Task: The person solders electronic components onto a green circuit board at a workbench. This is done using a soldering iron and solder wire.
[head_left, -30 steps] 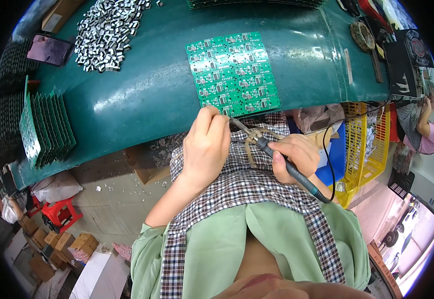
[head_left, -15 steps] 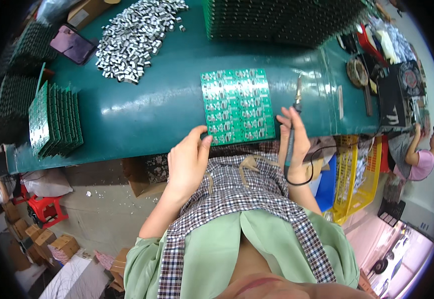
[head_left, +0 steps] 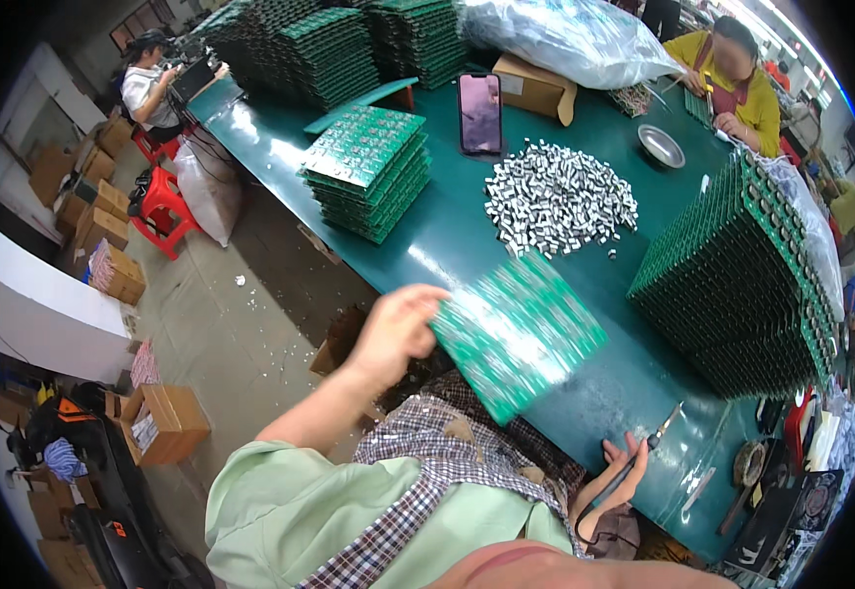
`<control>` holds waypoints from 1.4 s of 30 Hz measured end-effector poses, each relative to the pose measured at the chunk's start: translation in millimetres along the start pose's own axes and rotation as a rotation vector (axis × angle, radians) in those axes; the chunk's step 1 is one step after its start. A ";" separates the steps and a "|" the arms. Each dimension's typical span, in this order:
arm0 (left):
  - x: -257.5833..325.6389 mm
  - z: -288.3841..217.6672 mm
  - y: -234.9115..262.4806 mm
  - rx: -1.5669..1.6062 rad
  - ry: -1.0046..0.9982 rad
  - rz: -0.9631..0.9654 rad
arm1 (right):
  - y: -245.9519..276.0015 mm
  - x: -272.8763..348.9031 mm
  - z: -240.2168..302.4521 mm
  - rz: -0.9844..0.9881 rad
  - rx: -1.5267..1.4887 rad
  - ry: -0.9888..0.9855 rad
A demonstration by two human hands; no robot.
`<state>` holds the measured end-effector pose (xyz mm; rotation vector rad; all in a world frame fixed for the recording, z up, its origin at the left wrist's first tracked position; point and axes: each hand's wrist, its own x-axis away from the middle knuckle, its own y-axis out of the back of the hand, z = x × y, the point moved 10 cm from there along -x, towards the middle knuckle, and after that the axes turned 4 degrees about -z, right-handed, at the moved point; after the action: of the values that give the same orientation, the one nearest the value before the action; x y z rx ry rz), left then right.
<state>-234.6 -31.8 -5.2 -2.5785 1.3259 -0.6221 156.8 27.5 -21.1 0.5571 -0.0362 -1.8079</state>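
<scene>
My left hand (head_left: 398,336) pinches the left edge of a green circuit board panel (head_left: 527,334), which is smeared by motion. The panel looks lifted and turned at a slant over the near edge of the green table (head_left: 634,368). My right hand (head_left: 620,469), low on the right, is closed around a soldering iron (head_left: 654,439), its tip pointing away from me over the table and its cord trailing back past my wrist. Beyond the panel lies a heap of small silvery-white components (head_left: 557,199). A neat stack of similar boards (head_left: 366,167) stands to the left of it.
A tall block of boards (head_left: 732,285) rises on the right. Farther back are a phone (head_left: 479,113), a cardboard box (head_left: 533,86), a metal dish (head_left: 661,146) and more board stacks (head_left: 329,54). Across the table a person (head_left: 746,93) works. A tape roll (head_left: 749,463) lies at lower right.
The view has swung to the left. The panel, flat on the table before, is now in my left hand and turned. My right hand still holds the soldering iron.
</scene>
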 end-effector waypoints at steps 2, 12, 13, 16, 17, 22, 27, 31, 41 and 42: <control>-5.3 -70.1 43.6 -0.111 -0.250 -0.108 | 0.7 -0.9 -4.0 -0.014 0.005 0.019; -110.5 -201.0 206.4 -0.146 -0.550 -0.357 | -5.4 -0.6 -9.4 -0.053 0.040 0.050; -120.7 -194.8 210.1 -0.128 -0.499 -0.361 | -4.9 0.2 -10.0 -0.044 0.036 0.065; -139.1 -182.9 210.5 -0.131 -0.458 -0.358 | -3.6 2.6 -5.3 -0.039 0.041 0.093; -145.9 -178.5 201.7 -0.135 -0.443 -0.338 | -0.6 2.9 -3.1 -0.037 0.050 0.102; -146.7 -180.5 197.7 -0.336 -0.542 -0.481 | 29.1 -5.9 8.1 -0.119 -0.126 0.223; -177.8 -181.9 267.1 -0.602 -0.593 -0.538 | 86.9 -68.5 111.6 -0.295 0.379 0.794; -188.7 -211.1 304.8 -0.845 -1.161 -0.531 | 122.6 -126.4 178.7 -0.435 0.572 0.902; -120.8 -187.0 270.6 -0.772 -1.101 -0.686 | 85.7 -219.3 170.8 -0.137 1.175 1.078; -129.4 -164.0 274.6 -0.606 -0.615 -0.704 | 82.4 -230.5 156.7 -0.116 1.160 1.062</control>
<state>-575.4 -83.1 12.2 -3.2920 0.4185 0.5912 216.5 172.2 223.8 2.2935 -0.3358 -1.2348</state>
